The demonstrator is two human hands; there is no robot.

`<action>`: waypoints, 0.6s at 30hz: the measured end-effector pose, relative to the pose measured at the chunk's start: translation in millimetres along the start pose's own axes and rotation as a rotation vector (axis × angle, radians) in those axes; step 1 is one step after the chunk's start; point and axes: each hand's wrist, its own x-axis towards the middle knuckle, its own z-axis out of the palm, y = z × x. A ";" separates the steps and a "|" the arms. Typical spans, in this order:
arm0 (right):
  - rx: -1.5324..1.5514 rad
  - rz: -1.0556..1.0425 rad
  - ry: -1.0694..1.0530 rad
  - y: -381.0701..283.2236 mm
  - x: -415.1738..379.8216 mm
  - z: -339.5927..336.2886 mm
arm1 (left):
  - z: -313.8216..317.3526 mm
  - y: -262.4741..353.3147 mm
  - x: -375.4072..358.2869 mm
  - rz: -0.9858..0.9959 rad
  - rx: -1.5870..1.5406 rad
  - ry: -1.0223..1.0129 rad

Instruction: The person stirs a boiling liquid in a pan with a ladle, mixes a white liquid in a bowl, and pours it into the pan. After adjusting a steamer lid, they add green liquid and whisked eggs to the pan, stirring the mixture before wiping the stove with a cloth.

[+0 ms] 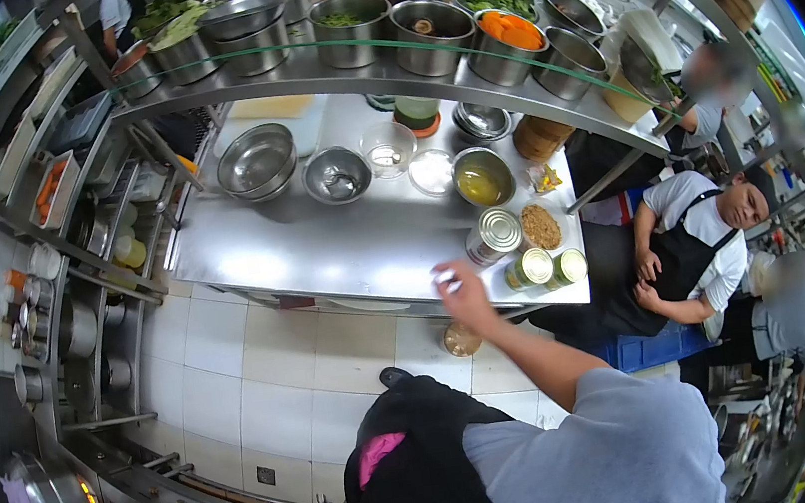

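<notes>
My right hand is over the front edge of the steel counter, its fingers closed around something small and whitish that I cannot make out. Just beyond it stand a large can and two smaller cans. Behind the small cans is a container of brown crumbly food. A metal bowl holds yellow liquid. Farther left are a clear bowl, a small metal bowl and a large metal bowl. My left hand is not in view.
Above the counter, a shelf carries metal pots of greens and orange food. A person in a black apron sits at the right near a blue crate. Racks stand left; a stove with flame is lower left.
</notes>
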 end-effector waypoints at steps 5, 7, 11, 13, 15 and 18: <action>-0.383 -0.083 0.518 84.2 142.0 -99.9 | -29.5 -21.4 -7.8 -0.039 -0.025 0.060; -0.681 0.003 0.575 176.3 188.6 -138.7 | -40.2 -29.9 -15.0 -0.066 -0.033 0.088; -0.407 0.546 0.071 283.5 227.0 -185.4 | -56.1 -43.0 -25.4 -0.111 -0.046 0.143; -0.603 0.308 0.087 390.8 253.8 -201.1 | -66.8 -48.1 -32.6 -0.141 -0.062 0.189; -1.513 -0.150 -0.443 272.9 240.2 -194.8 | -76.5 -59.1 -38.2 -0.169 -0.081 0.230; -0.401 0.440 0.014 322.4 251.2 -179.3 | -89.5 -68.1 -50.5 -0.210 -0.098 0.270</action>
